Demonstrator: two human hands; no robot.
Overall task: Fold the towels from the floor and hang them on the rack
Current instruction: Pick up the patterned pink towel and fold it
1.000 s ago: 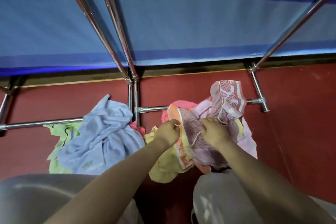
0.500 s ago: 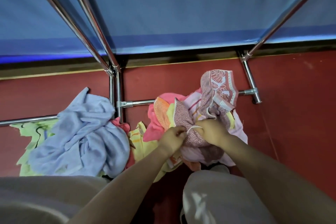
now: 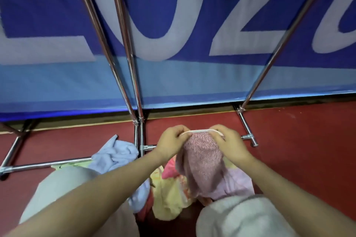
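A pink terry towel (image 3: pixel 202 159) hangs from both my hands, lifted above the heap on the floor. My left hand (image 3: pixel 172 140) pinches its white top edge at the left corner. My right hand (image 3: pixel 228 140) pinches the same edge at the right corner. Under it lies a pile of towels: a yellow one (image 3: pixel 169 190), a bright pink one (image 3: pixel 170 168) and a pale lilac one (image 3: pixel 238 181). A light blue towel (image 3: pixel 113 155) lies crumpled to the left. The metal rack (image 3: pixel 125 48) rises in front of me, its poles slanting up.
The rack's floor bars (image 3: pixel 48 163) and foot (image 3: pixel 248 132) rest on the red floor (image 3: pixel 298 150). A blue banner with large white letters (image 3: pixel 192 25) hangs behind the rack. My knees in light trousers (image 3: pixel 240 215) fill the bottom of the view.
Both hands have risen from the pile with the pink towel, which now hangs stretched between them by its top edge. The view has tilted upward toward the banner.
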